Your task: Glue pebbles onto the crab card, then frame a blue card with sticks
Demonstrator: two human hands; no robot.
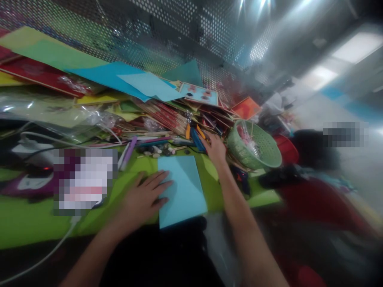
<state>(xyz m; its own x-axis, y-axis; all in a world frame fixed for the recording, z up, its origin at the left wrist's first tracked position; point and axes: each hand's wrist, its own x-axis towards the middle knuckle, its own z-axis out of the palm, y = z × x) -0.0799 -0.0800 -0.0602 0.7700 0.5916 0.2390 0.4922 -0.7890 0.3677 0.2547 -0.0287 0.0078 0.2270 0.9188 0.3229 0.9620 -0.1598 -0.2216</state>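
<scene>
My left hand (151, 191) lies with fingers spread over the left edge of a light-blue sheet of card (184, 191), at the front edge of the green table. My right hand (216, 149) reaches to the back of the table, its fingers closed at the handle ends of pliers (196, 137) with blue and orange grips. The metal end of the pliers points away, among the clutter, and part of the fingers is hard to make out. Small pebbles (154, 149) lie in a row behind the card.
A green plastic basket (254, 151) with wrapped items stands right of my right hand. Bundled sticks (167, 117) and coloured sheets (113, 75) are heaped along the perforated metal panel (179, 40). A phone (86, 179) with a white cable (64, 239) lies left, near a purple pen (129, 151).
</scene>
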